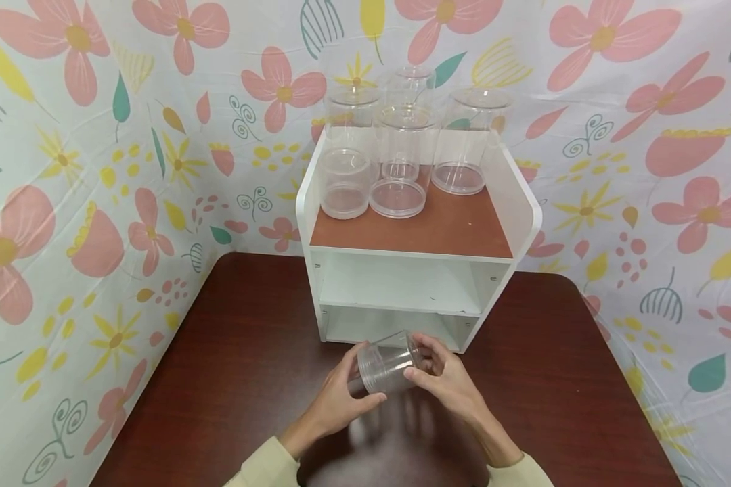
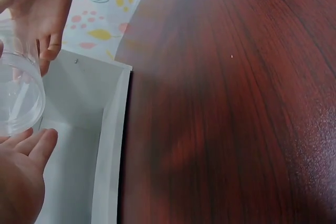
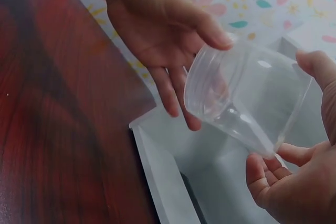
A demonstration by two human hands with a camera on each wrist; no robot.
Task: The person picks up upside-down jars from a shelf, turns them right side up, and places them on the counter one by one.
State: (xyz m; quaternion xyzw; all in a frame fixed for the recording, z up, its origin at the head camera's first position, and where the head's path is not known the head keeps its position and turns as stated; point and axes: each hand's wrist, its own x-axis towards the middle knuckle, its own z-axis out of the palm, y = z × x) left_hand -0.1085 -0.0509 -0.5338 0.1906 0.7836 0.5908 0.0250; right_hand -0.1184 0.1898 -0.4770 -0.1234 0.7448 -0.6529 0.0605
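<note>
- Standing on the dark wood table (image 1: pixel 231 379), the white shelf unit (image 1: pixel 414 270) was the biggest item: brown top deck, two open white compartments below, both looking unoccupied from the head view.
- Top deck already carried a cluster of clear jars (image 1: pixel 402 142), all upright near the back wall, with one flat clear lid (image 1: pixel 397 198) lying in front of them. I judged that part as done.
- One clear jar (image 1: pixel 388 365) was not yet shelved. It was held tilted on its side, above the table and just in front of the lowest compartment.
- Left hand (image 1: pixel 341 399) gripped the jar at its threaded mouth end, thumb over the rim, fingers under it.
- Right hand (image 1: pixel 447 379) held the base end, fingers curled around it from below and thumb on top.
- No lid showed on the held jar; the mouth looked open in the right wrist view.
- My read: most jars placed, this one left to go. Which level it belonged on, couldn't tell.
</note>
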